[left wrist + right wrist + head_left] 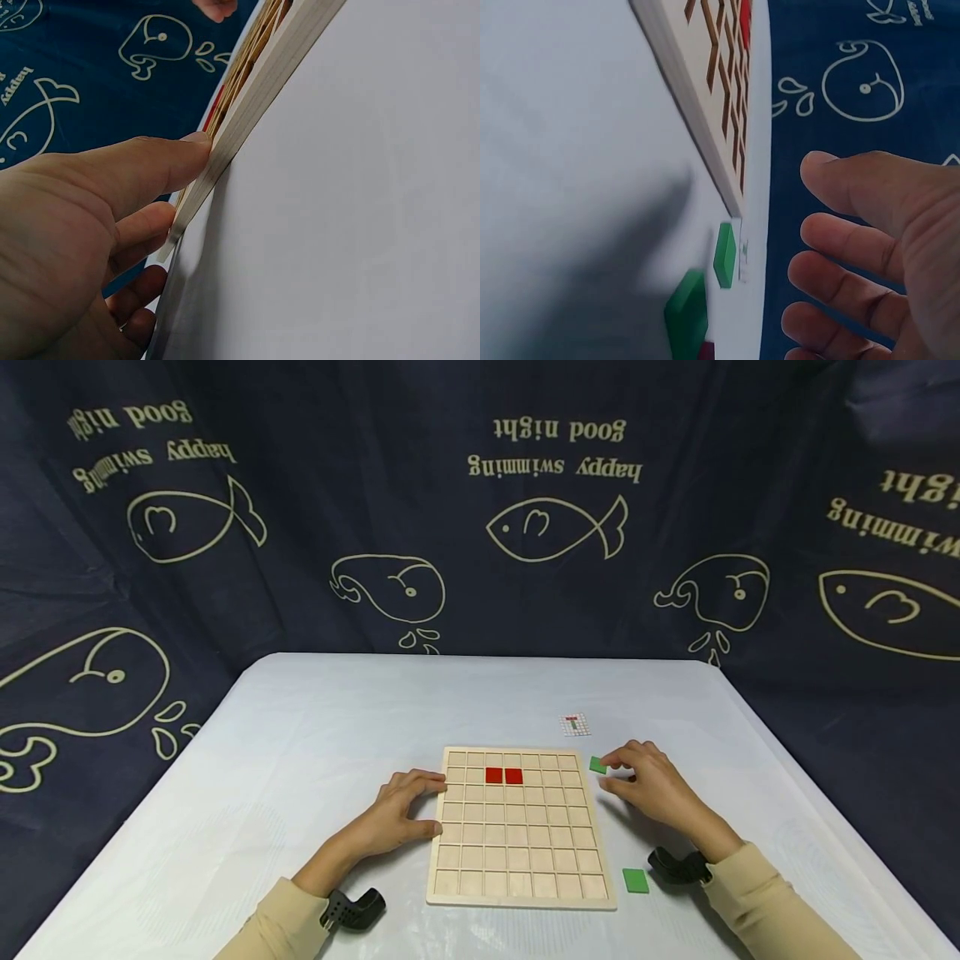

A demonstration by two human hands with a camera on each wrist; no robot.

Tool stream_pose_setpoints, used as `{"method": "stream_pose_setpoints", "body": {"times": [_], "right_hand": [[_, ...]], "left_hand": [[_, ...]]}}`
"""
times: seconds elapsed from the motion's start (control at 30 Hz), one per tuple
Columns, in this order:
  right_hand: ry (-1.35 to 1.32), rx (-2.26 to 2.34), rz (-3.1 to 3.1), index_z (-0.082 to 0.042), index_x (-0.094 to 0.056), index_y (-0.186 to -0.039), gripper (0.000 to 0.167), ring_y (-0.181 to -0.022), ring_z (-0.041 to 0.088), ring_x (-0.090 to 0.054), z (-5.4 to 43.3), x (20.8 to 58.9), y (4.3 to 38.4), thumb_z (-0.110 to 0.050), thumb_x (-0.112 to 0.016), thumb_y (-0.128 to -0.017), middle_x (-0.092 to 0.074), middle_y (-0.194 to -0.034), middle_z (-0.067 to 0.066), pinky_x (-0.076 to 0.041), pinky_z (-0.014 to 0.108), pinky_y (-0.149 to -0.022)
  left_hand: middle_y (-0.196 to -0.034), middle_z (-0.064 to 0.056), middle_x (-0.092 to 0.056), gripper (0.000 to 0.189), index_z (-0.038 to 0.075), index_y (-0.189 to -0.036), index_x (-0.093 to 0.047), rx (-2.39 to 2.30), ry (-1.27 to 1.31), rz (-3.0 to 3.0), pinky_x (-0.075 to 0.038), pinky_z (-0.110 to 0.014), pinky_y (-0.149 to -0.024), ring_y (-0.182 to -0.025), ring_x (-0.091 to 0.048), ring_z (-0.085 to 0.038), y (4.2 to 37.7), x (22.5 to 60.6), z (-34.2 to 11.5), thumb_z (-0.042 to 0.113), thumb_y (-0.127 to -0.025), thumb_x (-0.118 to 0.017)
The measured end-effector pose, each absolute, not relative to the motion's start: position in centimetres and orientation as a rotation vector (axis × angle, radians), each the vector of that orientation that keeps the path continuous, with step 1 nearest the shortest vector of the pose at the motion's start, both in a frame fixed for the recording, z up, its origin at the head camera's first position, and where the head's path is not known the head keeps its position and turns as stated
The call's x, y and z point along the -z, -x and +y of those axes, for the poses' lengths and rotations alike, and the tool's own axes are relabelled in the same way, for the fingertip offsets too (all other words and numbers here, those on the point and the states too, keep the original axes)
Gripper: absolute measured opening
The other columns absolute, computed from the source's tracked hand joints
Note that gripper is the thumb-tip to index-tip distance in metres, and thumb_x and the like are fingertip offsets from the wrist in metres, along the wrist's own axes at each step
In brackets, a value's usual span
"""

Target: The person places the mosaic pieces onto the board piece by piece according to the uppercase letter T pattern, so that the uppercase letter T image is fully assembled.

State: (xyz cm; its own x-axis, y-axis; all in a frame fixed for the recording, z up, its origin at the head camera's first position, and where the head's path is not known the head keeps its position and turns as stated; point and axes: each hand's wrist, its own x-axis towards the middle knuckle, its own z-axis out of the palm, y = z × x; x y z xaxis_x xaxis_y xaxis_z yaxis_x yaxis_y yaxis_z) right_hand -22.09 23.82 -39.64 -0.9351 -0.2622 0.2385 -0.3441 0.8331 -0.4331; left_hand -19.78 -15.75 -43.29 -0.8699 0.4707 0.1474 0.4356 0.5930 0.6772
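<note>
**Dark cloth, fish and whales, around a white desk**

Navy cloth (465, 618) hangs beyond the far edge and down both sides, lightly creased. Pale line drawings on it: fish (555, 529), whales (397, 587) with spout drops (420, 637) pointing downward. Lettering (555, 468) upside down, "good night" over "happy swimming", repeated across. Desk (337, 718) white, far corners rounded, surface faintly wrinkled.

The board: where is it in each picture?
Head: low in the middle, the board lies between the left hand and the right hand.
Left wrist: the board slants from the top down to the left hand.
Right wrist: the board slants down from the top, left of the right hand.
Shared landmark: the whale cloth.
</note>
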Motion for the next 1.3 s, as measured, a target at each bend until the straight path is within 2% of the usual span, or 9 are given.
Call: {"method": "stream_pose_setpoints", "body": {"times": [0.13, 0.47, 1.07, 1.3], "right_hand": [[-0.451, -0.732, -2.855, -0.010, -0.070, -0.104, 0.027, -0.093, 0.025, -0.053, 24.4, 39.6, 22.0, -0.025, -0.073, -0.082, -0.061, -0.098, 0.005, -0.043, 0.037, -0.076], [-0.453, -0.688, -2.836, -0.008, -0.070, -0.101, 0.025, -0.090, 0.024, -0.053, 25.5, 40.0, 22.0, -0.020, -0.074, -0.079, -0.063, -0.096, 0.006, -0.034, 0.037, -0.079], [-0.413, -0.649, -2.880, -0.008, -0.069, -0.105, 0.031, -0.089, 0.023, -0.050, 28.2, 40.6, 22.3, -0.024, -0.074, -0.080, -0.063, -0.098, 0.010, -0.036, 0.034, -0.071], [-0.443, -0.605, -2.911, -0.007, -0.068, -0.108, 0.033, -0.089, 0.022, -0.048, 29.4, 41.2, 22.7, -0.020, -0.074, -0.078, -0.063, -0.101, 0.011, -0.037, 0.032, -0.071]], "left_hand": [[-0.140, 0.001, -0.048, 0.052, 0.011, -0.125, -0.057, -1.165, -0.772, 2.754, -0.023, -0.049, -0.099, -0.125, -0.036, -0.023, 19.8, 43.3, -15.7, 0.026, -0.078, -0.075], [-0.141, 0.003, -0.046, 0.054, 0.014, -0.127, -0.057, -1.168, -0.722, 2.736, -0.021, -0.050, -0.101, -0.127, -0.035, -0.020, 19.8, 43.3, -15.7, 0.024, -0.078, -0.075], [-0.139, 0.002, -0.048, 0.052, 0.013, -0.126, -0.057, -1.160, -0.752, 2.759, -0.023, -0.049, -0.099, -0.126, -0.036, -0.022, 19.9, 43.5, -15.7, 0.027, -0.078, -0.075], [-0.139, 0.001, -0.048, 0.052, 0.013, -0.126, -0.058, -1.151, -0.766, 2.779, -0.023, -0.046, -0.098, -0.124, -0.037, -0.021, 19.9, 43.6, -15.7, 0.026, -0.078, -0.075]]}}
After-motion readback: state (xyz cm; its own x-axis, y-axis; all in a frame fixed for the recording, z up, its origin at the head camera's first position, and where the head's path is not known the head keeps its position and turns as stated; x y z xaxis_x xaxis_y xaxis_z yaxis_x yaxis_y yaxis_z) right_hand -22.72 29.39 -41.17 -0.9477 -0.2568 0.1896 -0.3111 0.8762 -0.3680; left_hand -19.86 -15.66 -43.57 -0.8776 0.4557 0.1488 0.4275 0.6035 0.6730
